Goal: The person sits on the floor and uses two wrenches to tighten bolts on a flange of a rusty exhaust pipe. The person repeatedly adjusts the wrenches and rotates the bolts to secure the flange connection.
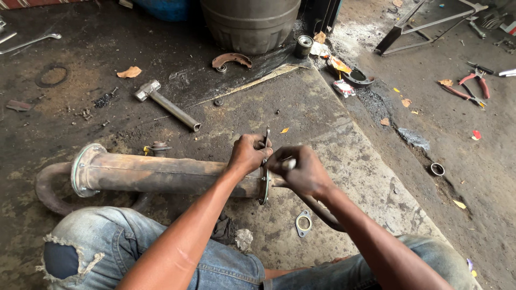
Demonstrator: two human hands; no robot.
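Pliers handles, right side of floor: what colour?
Red, on the pliers; clearest in the head view.

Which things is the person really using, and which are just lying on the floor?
In use: rusty pipe; its round flange; thin metal tool in the left hand; right hand at the flange.

Lying about: hammer; red pliers; small gasket; grey drum.
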